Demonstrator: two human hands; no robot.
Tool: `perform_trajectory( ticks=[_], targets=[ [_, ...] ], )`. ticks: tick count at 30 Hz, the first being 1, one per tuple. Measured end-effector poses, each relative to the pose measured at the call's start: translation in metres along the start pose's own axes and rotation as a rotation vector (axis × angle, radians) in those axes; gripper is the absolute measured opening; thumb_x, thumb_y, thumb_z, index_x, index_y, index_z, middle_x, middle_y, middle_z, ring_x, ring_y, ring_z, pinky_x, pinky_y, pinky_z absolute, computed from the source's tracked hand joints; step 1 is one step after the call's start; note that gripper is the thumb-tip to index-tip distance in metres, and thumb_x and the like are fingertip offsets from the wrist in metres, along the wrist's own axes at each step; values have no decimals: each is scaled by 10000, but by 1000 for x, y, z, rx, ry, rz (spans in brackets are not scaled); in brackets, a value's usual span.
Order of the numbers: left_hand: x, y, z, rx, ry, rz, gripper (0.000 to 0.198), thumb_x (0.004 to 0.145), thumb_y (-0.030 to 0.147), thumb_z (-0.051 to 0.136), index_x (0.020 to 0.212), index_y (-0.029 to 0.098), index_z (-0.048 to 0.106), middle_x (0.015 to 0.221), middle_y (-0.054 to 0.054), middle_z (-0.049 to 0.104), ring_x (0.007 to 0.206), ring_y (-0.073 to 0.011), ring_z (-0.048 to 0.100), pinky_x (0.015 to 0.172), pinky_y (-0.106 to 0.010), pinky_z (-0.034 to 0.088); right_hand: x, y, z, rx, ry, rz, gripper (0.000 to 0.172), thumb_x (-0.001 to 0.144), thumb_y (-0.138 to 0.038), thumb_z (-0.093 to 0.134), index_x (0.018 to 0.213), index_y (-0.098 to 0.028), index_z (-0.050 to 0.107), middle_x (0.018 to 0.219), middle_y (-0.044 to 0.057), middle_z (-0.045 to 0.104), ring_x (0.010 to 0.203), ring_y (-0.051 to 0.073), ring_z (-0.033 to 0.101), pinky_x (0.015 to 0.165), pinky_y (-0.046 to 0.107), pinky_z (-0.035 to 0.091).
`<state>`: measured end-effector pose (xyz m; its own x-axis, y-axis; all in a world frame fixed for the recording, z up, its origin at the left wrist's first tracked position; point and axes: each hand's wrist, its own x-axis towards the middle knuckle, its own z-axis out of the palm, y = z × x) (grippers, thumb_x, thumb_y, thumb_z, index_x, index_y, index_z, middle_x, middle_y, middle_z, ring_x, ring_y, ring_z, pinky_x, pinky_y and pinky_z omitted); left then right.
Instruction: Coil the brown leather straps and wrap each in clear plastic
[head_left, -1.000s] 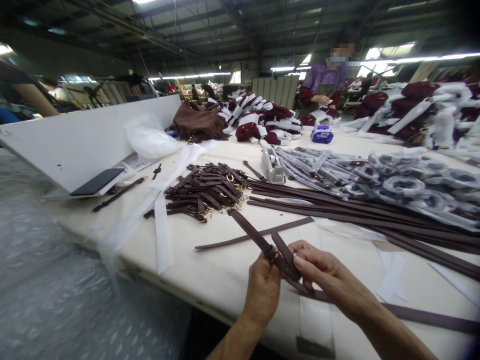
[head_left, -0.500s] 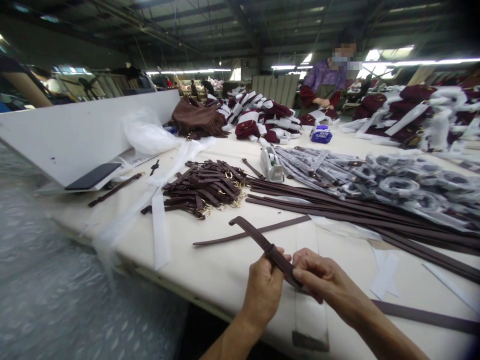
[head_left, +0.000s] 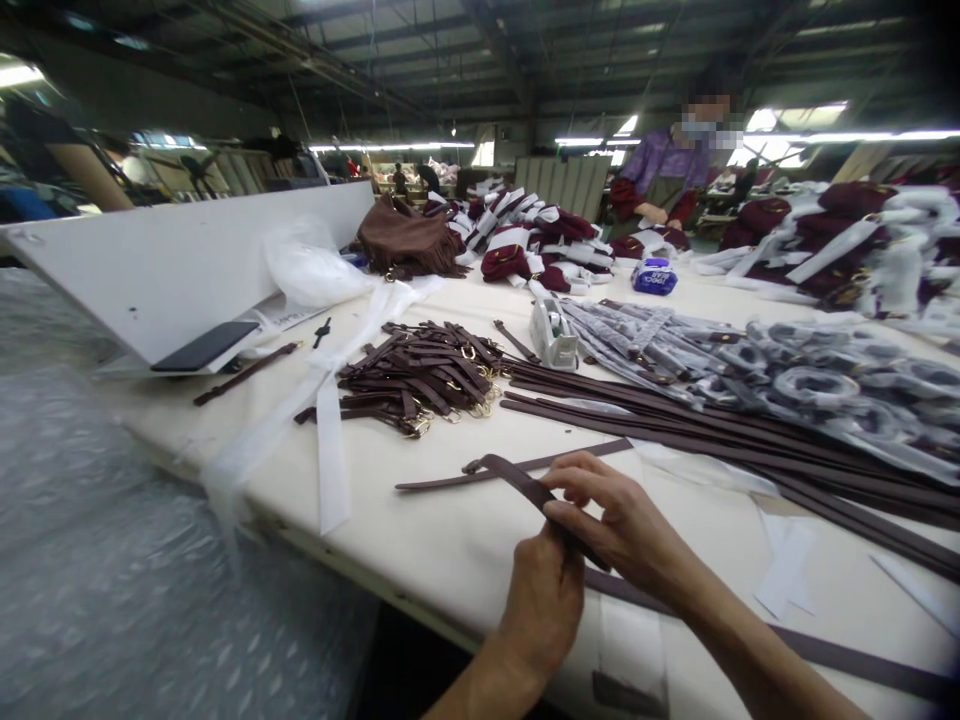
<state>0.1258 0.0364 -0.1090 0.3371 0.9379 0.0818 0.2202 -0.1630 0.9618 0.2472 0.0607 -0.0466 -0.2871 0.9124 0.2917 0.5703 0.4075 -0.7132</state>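
Observation:
Both hands grip one dark brown leather strap (head_left: 511,474) above the table's near edge. My left hand (head_left: 541,598) is closed around its lower part from below. Higher up, the fingers of my right hand (head_left: 611,515) pinch it just above the left fist. The strap's free end points up and left, with a small dark fitting at its tip. Behind that end lies a loose flat strap (head_left: 442,481). A pile of short brown straps with gold clasps (head_left: 420,375) lies beyond, beside long brown straps (head_left: 637,420) running to the right.
A tape dispenser (head_left: 553,335) stands mid-table, near plastic-wrapped straps (head_left: 750,360). Farther back are a brown fringed bag (head_left: 409,235), maroon bundles (head_left: 517,250) and a blue-purple packet (head_left: 654,276). A white board (head_left: 202,260) rises at left. Across the table a person (head_left: 660,180) works.
My right hand has moved up along the strap, from its lower end to above the left hand. The view has shifted slightly.

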Motion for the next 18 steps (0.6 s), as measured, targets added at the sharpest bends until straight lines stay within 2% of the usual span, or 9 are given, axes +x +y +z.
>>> perform_trajectory(
  ticks=[1,3,5,8,11,14,16,18],
  targets=[
    [-1,-1,2,13,-8,0,226,877,180,347,892,179,572,782,-34,635,700,-170,588,625,-258,420,6,-3,-2,-8,-9,-51,74,830,-215,547,832,-188,615,895,42,581,767,144,567,684,257,469],
    [-4,-2,8,18,-45,14,230,886,217,352,875,176,578,741,-31,627,677,-173,579,614,-262,413,21,-9,-6,-24,29,-115,155,831,-200,543,683,-169,575,803,33,578,768,148,565,695,256,456],
    [-7,-2,13,-29,-80,34,244,899,275,356,897,175,578,720,-23,618,661,-167,570,614,-257,416,35,-13,-11,-28,95,-136,168,844,-205,521,687,-163,561,789,33,587,745,141,560,673,247,448],
    [-6,-1,12,-103,-20,9,217,890,262,375,942,176,567,743,-17,625,666,-160,571,632,-248,431,42,-14,-18,2,89,-114,141,863,-254,502,931,-177,598,920,43,611,783,137,563,690,243,461],
    [0,-2,2,-83,24,1,208,840,144,388,923,177,575,731,-6,625,652,-152,568,636,-242,432,31,-7,-20,42,-140,-141,292,855,-262,533,1142,-215,558,1011,51,592,823,136,571,721,246,471],
    [1,-6,-4,-28,1,26,228,817,103,372,875,179,580,692,0,608,619,-146,553,600,-237,413,20,-1,-18,-8,-278,-182,162,836,-200,556,987,-189,615,902,46,592,782,132,571,701,240,465],
    [-1,-8,-2,2,-4,37,219,846,146,360,875,182,574,707,-11,610,623,-154,553,593,-247,404,20,-1,-16,-86,-237,-215,75,837,-169,535,860,-169,607,856,49,588,751,135,562,670,243,459],
    [-2,-7,3,36,-28,55,229,874,207,349,898,187,576,718,-26,612,627,-168,552,601,-264,401,29,-4,-12,-184,-114,-291,102,849,-165,506,795,-164,592,847,58,592,768,150,556,684,262,451]
  ],
)
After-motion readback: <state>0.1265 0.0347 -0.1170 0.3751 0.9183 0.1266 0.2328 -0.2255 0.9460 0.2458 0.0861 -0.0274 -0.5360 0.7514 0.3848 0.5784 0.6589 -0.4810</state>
